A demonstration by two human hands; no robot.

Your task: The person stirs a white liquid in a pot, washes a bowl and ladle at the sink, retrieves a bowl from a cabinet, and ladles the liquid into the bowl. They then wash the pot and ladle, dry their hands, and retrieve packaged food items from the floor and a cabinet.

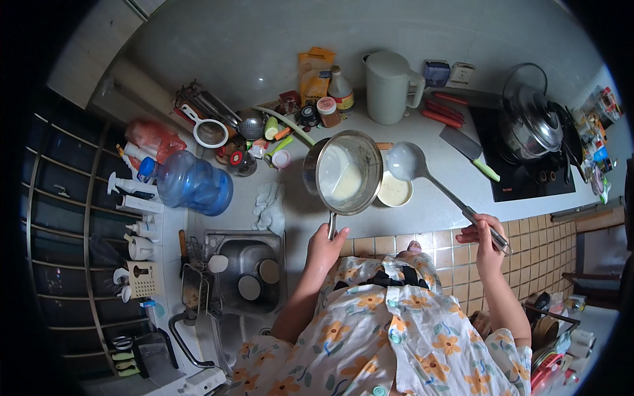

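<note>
My left hand (324, 247) grips the handle of a metal saucepan (349, 173), which is tilted and holds a pale, milky liquid. In my right hand (485, 240) is the handle of a metal ladle (407, 161); its bowl, coated with white liquid, is above the counter to the right of the pan. A small round bowl (395, 190) of pale liquid sits on the counter just below the ladle's bowl. Beyond the ladle lies a cleaver (460, 142) with a green handle. A brown wooden piece shows partly between pan and ladle.
A lidded pot (530, 123) stands on the black cooktop (535, 183) at right. Behind are a pitcher (389, 89), jars and red packaged sausages (443, 114). A large blue water bottle (195, 183), a cloth (270, 205) and a sink (247, 237) are at left.
</note>
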